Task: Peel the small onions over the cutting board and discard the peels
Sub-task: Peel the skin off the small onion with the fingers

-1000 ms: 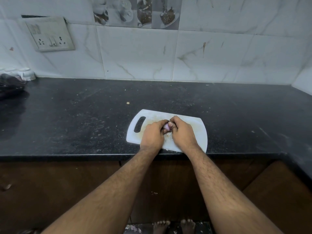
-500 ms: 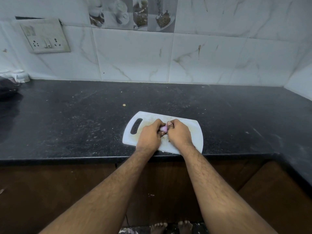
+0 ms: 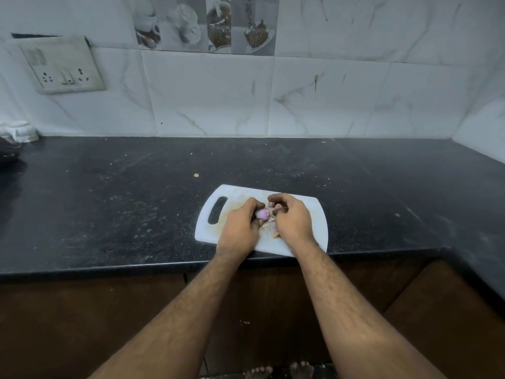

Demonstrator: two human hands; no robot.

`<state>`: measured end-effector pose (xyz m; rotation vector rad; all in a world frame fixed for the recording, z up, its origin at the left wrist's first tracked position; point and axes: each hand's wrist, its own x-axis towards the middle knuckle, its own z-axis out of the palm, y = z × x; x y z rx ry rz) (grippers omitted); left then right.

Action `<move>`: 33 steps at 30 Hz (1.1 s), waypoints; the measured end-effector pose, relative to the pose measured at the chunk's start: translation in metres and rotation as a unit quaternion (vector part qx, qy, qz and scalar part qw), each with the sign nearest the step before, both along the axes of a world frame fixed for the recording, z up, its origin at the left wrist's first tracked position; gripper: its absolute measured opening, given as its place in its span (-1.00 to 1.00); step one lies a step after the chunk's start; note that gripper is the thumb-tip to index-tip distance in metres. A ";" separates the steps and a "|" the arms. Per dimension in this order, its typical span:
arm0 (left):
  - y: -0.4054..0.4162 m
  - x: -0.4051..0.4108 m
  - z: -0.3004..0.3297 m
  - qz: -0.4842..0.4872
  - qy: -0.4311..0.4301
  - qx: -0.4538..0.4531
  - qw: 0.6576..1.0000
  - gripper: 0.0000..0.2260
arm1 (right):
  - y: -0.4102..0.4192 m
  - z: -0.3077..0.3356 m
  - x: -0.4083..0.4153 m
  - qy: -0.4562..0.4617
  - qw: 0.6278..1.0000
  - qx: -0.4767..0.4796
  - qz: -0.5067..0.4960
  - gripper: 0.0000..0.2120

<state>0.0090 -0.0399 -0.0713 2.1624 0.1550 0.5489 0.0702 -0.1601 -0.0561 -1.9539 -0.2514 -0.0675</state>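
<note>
A white cutting board [image 3: 235, 195] with a handle slot on its left lies at the front edge of the black counter [image 3: 109, 203]. Over its middle my left hand [image 3: 240, 228] grips a small purple onion [image 3: 261, 213], whose peeled end sticks out toward the right. My right hand [image 3: 293, 221] is just right of it, its fingers curled on pale peel [image 3: 274, 207] beside the onion. Loose peel scraps [image 3: 269, 227] lie on the board between and under my hands.
A tiled wall with a switch and socket plate [image 3: 64, 68] stands behind the counter. A white object [image 3: 19, 131] and a dark object [image 3: 8, 154] sit at the far left. A small crumb [image 3: 196, 175] lies behind the board. Brown cabinet fronts [image 3: 82, 324] are below.
My hands have drawn slightly apart, so more of the purple onion shows, and the right hand has pulled peel away to the right. The camera view has shifted a little.
</note>
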 end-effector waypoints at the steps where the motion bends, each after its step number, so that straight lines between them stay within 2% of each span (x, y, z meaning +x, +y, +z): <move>1: 0.000 -0.001 -0.001 -0.001 0.000 -0.002 1.000 -0.82 | -0.003 0.000 0.000 0.005 1.000 0.003 0.020 -0.71; 3: 0.001 0.000 0.000 0.001 -0.002 -0.002 1.000 -0.82 | -0.012 -0.001 -0.001 0.002 0.999 0.008 0.051 -0.82; 7: -0.001 -0.001 0.002 0.007 -0.003 0.010 1.000 -0.80 | -0.016 -0.003 -0.003 -0.020 0.998 -0.004 0.055 -0.89; 12: -0.003 -0.002 0.005 0.008 0.003 0.017 1.000 -0.74 | -0.016 -0.002 -0.007 -0.057 0.997 -0.047 0.037 -0.87; 17: -0.005 -0.004 0.004 0.018 0.000 0.026 1.000 -0.79 | -0.016 0.002 -0.013 -0.059 0.996 -0.056 0.038 -0.86; 25: -0.002 -0.008 0.008 0.028 -0.008 -0.070 0.997 -0.66 | -0.017 0.005 -0.012 -0.004 0.999 -0.015 0.040 -0.88; 28: -0.001 -0.008 0.010 0.038 -0.003 -0.077 0.996 -0.65 | -0.018 0.007 -0.009 0.015 0.999 -0.009 0.042 -0.89; 33: -0.001 -0.007 0.009 0.041 -0.006 -0.084 0.996 -0.65 | -0.014 0.008 -0.013 -0.003 0.999 -0.027 0.019 -0.88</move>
